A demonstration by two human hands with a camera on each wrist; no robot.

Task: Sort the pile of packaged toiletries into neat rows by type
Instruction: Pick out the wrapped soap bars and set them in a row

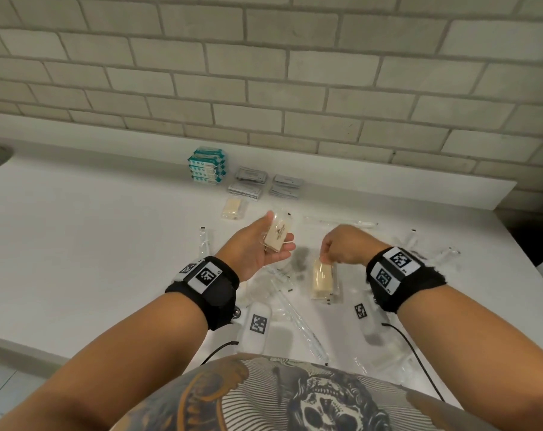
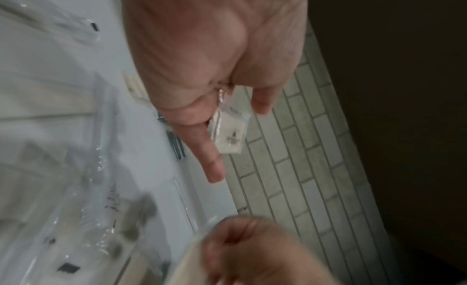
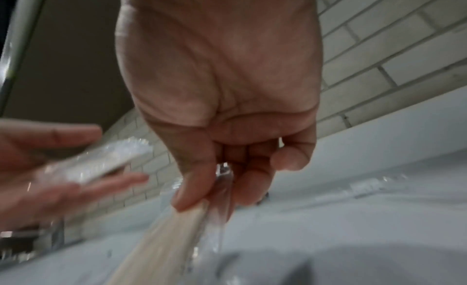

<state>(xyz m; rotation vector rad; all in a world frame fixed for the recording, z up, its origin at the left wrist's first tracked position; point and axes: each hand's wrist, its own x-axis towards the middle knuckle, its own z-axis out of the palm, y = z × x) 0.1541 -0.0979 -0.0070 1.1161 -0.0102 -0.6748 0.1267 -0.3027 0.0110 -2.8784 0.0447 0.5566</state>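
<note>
On the white counter (image 1: 77,244), going from the left, a stack of teal-and-white packets (image 1: 207,165) stands by the brick wall (image 1: 264,73), with two stacks of grey sachets (image 1: 247,182) just to its right and a third grey stack (image 1: 286,186) beside those; print shows on all of them but is too small to read. In front of the grey sachets lies one wrapped cream soap bar (image 1: 231,208) by itself. Nearer, the left hand (image 1: 259,247) is raised palm-up over the counter, thumb and fingers curled round a clear-wrapped soap bar (image 1: 278,233); a dark emblem is printed on it, and the left wrist view shows that mark (image 2: 231,138) without legible letters. To its right the right hand (image 1: 346,245) hangs knuckles-up, its fingertips (image 3: 188,197) pinching the top edge of another wrapped soap bar (image 1: 322,279), which dangles below the hand just above the counter. Clear-wrapped long items (image 1: 295,315), loosely scattered, lie under and around both hands. Both wrists wear black bands (image 1: 206,283) bearing square black-and-white coded tags, with tiny unreadable characters beside them.
</note>
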